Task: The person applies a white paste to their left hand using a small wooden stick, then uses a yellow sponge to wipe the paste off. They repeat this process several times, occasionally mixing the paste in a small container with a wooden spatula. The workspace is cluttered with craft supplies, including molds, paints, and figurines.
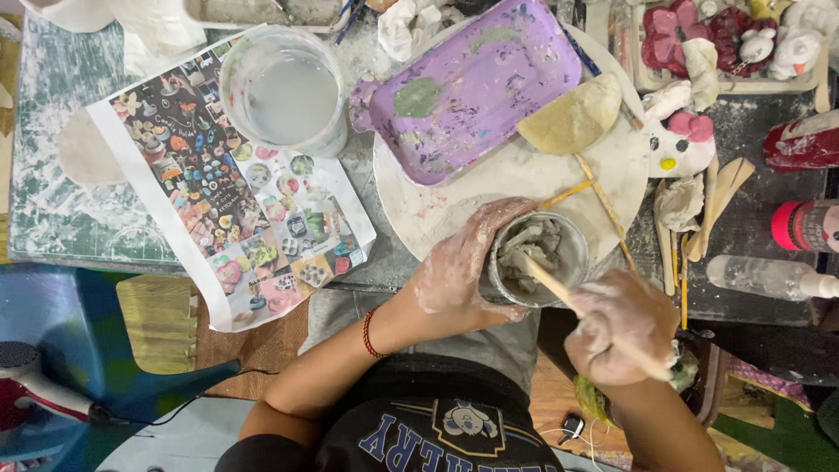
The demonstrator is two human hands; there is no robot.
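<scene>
My left hand (459,271), smeared with pale clay, wraps around a small round cup (572,262) full of grey clay lumps at the table's near edge. My right hand (616,328), also clay-coated, grips a thin wooden stick (546,281) whose tip reaches into the cup. Behind the cup lies a round white board (524,188) with a purple tray (472,87), a tan half-disc of clay (572,118) and two thin sticks (603,201).
A clear tub of cloudy water (284,92) stands on a printed sheet of small colourful pictures (236,201). Wooden modelling tools (712,205), a white cat figurine (682,135), bottles (769,275) and painted pieces (725,39) crowd the right. A green mat (61,201) covers the left.
</scene>
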